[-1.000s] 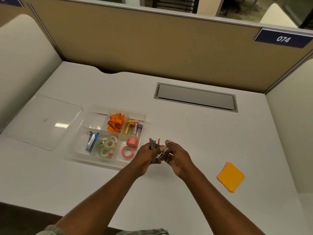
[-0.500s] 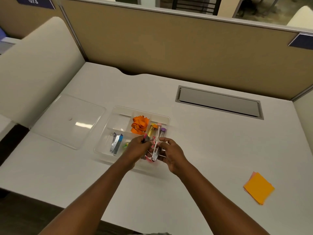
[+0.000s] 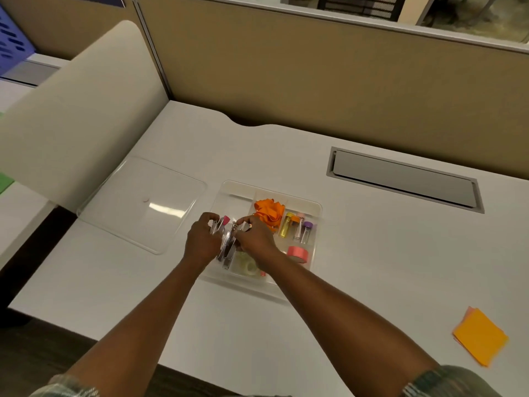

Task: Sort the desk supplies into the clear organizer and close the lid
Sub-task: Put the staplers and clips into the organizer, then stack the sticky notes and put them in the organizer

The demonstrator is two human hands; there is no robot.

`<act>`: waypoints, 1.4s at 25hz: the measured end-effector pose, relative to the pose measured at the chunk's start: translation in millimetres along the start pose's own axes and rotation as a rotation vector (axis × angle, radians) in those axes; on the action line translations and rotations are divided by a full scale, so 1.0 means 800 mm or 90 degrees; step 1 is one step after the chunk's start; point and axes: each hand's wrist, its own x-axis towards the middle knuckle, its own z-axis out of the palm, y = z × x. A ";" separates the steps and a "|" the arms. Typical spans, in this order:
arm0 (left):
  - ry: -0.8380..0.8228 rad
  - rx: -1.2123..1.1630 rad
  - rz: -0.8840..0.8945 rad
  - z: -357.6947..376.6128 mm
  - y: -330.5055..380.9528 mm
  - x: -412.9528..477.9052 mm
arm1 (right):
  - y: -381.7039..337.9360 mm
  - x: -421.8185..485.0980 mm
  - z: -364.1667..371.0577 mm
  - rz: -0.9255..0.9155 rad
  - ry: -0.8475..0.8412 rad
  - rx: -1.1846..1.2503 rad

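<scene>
The clear organizer [image 3: 317, 208] lies open on the white desk. Its compartments hold orange bands [image 3: 269, 211], small vials [image 3: 297, 228], pink tape rolls [image 3: 298, 253] and clear tape rolls [image 3: 246, 265]. Both hands are over its left compartments, gripping a bunch of metal clips [image 3: 228, 246] with pink ends. My left hand [image 3: 201, 241] holds the left part of the bunch and my right hand [image 3: 254, 239] holds the right part. The clear lid [image 3: 143, 203] lies flat on the desk to the organizer's left. The bottom-left compartment is hidden by my hands.
Orange sticky notes [image 3: 480, 336] lie near the desk's front right edge. A grey cable hatch [image 3: 403, 180] is set into the desk at the back right. Tan partition walls stand behind, and a cream divider [image 3: 74, 127] on the left.
Both hands have carried the bunch of clips leftward, from the desk in front of the organizer's right corner to above its left compartments. The camera view has swung left.
</scene>
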 end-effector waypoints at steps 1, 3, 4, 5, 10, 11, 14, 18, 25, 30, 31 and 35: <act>0.017 0.055 0.016 0.002 -0.004 0.002 | -0.001 0.004 0.008 -0.004 0.005 -0.025; 0.023 0.108 0.026 0.006 -0.007 0.003 | -0.004 0.011 0.019 -0.017 0.013 -0.081; 0.015 0.122 0.028 0.007 -0.007 0.001 | -0.004 0.016 0.023 -0.023 0.019 -0.113; 0.006 0.140 0.034 0.008 -0.007 -0.001 | -0.004 0.019 0.027 -0.030 0.024 -0.149; 0.003 0.247 0.069 0.017 -0.010 -0.004 | 0.005 0.031 0.041 -0.047 0.032 -0.273; -0.002 0.261 0.070 0.019 -0.011 -0.005 | 0.007 0.032 0.042 -0.049 0.033 -0.285; 0.001 0.300 0.085 0.022 -0.012 -0.007 | 0.007 0.032 0.040 -0.065 0.039 -0.295; 0.028 0.257 0.116 0.026 -0.003 -0.013 | 0.012 0.028 0.023 -0.099 0.056 -0.254; 0.016 0.201 0.218 0.069 0.047 -0.033 | 0.029 0.000 -0.046 -0.121 0.123 -0.172; -0.038 0.166 0.324 0.133 0.092 -0.067 | 0.065 -0.031 -0.128 -0.089 0.193 -0.134; -0.050 0.168 0.334 0.147 0.101 -0.075 | 0.074 -0.037 -0.144 -0.078 0.205 -0.133; -0.087 0.172 0.382 0.208 0.131 -0.109 | 0.118 -0.064 -0.214 -0.044 0.252 -0.100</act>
